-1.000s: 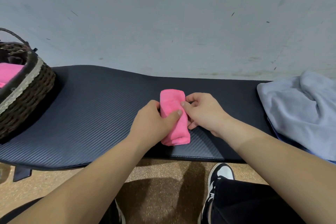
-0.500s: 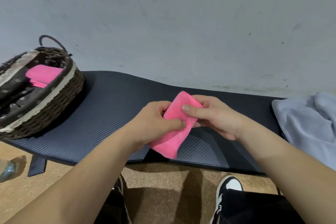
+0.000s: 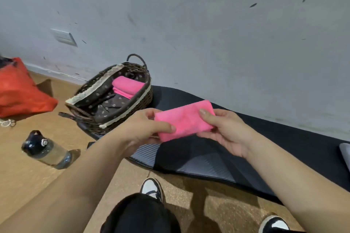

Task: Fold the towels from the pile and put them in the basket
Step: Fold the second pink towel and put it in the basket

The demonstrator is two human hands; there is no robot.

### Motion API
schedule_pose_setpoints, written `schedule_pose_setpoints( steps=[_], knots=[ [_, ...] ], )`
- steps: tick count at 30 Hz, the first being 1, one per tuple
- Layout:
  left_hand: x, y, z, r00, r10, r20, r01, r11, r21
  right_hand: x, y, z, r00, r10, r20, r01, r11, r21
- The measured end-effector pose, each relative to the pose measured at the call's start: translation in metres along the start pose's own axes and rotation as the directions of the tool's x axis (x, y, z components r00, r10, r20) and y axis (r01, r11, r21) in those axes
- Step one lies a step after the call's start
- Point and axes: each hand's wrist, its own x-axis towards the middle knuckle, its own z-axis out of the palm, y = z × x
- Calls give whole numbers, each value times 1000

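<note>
left hand (image 3: 144, 128) and right hand (image 3: 225, 132) are each pinching an end of the folded pink towel (image 3: 184, 119) | towel is hanging just right of the basket (image 3: 123, 117) | risk: a loosening pinch letting folds fall open

1. The basket (image 3: 121, 108) is sitting at the tabletop's (image 3: 284, 147) 9 o'clock end, with a folded towel (image 3: 126, 86) lying inside.
2. The left hand (image 3: 140, 130) and right hand (image 3: 225, 132) are holding a second towel (image 3: 184, 120) above the tabletop, at the basket's 4 o'clock.
3. A bottle (image 3: 47, 152) is lying on the floor (image 3: 37, 185) at the basket's 8 o'clock, and a bag (image 3: 19, 91) is sitting at its 9 o'clock.
</note>
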Motion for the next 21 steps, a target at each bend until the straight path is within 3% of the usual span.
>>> schedule_pose_setpoints(
  steps=[2, 7, 12, 16, 19, 21],
  knots=[
    [0, 3, -23, 998, 4, -67, -14, 988, -154, 10, 0, 28, 999, 23, -31, -22, 999, 27],
    [9, 25, -77, 984, 49, -174, -107, 933, -345, 42, -8, 101, 997, 63, -35, -61, 997, 57],
    [26, 55, -151, 889, 133, -438, -226, 960, -167, 92, -28, 160, 999, 34, 31, -28, 981, -190],
    [57, 59, -200, 800, 174, -574, -212, 977, 2, 128, -33, 186, 998, -21, -51, 3, 945, -326],
    [85, 50, -200, 822, 168, -544, -138, 986, 96, 144, -30, 189, 994, -69, -82, 35, 933, -357],
    [103, 42, -193, 852, 138, -505, -122, 990, 64, 150, -25, 184, 992, -95, -87, 54, 918, -393]
  ],
)
